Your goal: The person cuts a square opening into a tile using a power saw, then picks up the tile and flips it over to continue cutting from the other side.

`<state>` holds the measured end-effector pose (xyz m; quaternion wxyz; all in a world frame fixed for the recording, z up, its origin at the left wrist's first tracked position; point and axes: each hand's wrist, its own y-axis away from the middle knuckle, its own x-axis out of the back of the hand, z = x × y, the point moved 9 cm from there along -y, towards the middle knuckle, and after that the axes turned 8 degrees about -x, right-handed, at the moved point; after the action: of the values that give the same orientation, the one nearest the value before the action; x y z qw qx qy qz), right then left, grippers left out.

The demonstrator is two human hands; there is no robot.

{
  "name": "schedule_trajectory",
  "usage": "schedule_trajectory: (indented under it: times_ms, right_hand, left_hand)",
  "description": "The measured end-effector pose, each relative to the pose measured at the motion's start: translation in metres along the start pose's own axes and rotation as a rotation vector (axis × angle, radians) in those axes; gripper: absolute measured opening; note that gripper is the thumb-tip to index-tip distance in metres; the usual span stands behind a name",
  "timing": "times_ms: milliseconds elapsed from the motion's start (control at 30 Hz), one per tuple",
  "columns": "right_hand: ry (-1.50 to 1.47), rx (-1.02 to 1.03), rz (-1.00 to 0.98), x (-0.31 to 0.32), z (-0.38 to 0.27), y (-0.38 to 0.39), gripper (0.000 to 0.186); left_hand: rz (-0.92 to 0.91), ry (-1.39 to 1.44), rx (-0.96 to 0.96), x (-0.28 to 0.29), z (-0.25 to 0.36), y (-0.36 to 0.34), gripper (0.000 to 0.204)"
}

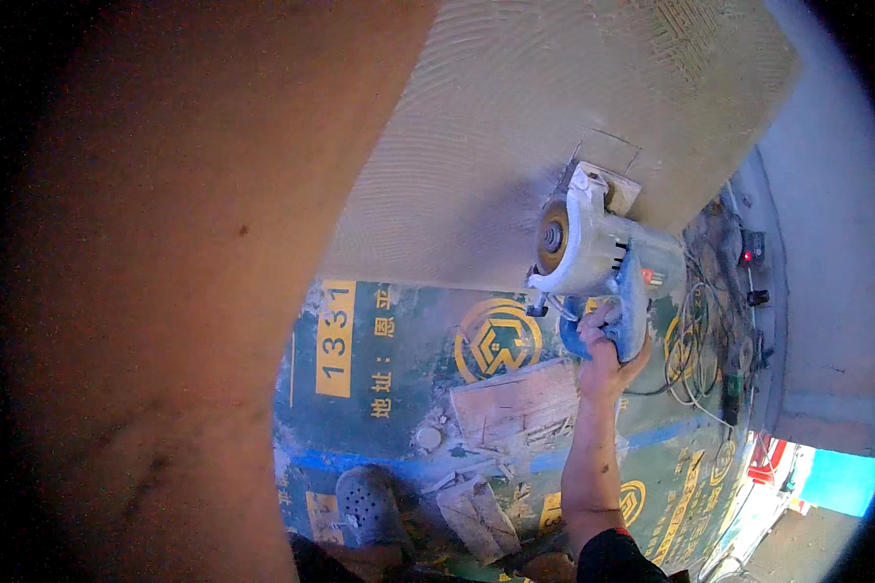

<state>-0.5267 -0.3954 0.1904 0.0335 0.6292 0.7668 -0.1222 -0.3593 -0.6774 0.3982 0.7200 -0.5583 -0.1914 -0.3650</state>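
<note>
My right hand (pixel 607 352) is closed around the blue handle of a handheld circular saw (pixel 593 248). The saw has a whitish, dust-covered blade guard and a round brown blade on its left side. Its base plate sits against a large beige tile (pixel 476 146) with a ribbed surface. Just beyond the saw's front, thin dark lines (pixel 614 138) outline a small rectangle on the tile. My left arm (pixel 180 291) fills the left of the view, very near the camera, and its hand is out of view.
Green printed floor sheeting (pixel 418 335) carries a tile offcut (pixel 515 403), broken pieces (pixel 478 520) and dust. A grey clog (pixel 369 505) shows at the lower edge. Loose cables (pixel 690 360) and a power strip with a red light (pixel 751 248) lie by the right wall (pixel 831 253).
</note>
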Motion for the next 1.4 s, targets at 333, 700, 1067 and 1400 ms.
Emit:
schedule_trajectory:
  times_ms: [333,700,1067,1400]
  right_hand:
    - [0.057,-0.012,0.111,0.001,0.016,0.009,0.025]
    - [0.042,0.000,0.081,0.000,0.012,0.011,0.026]
    - [-0.046,0.002,0.209,0.003,-0.035,-0.005,0.027]
    - [0.100,0.180,0.075,-0.018,-0.069,-0.031,0.025]
  left_hand:
    - [-0.011,-0.007,0.021,0.003,-0.003,0.011,0.069]
    - [0.021,-0.094,-0.077,0.004,0.000,-0.055,0.068]
    - [-0.078,-0.384,-0.106,-0.043,-0.019,-0.264,0.067]
    - [-0.172,-0.427,-0.060,-0.062,-0.031,-0.303,0.065]
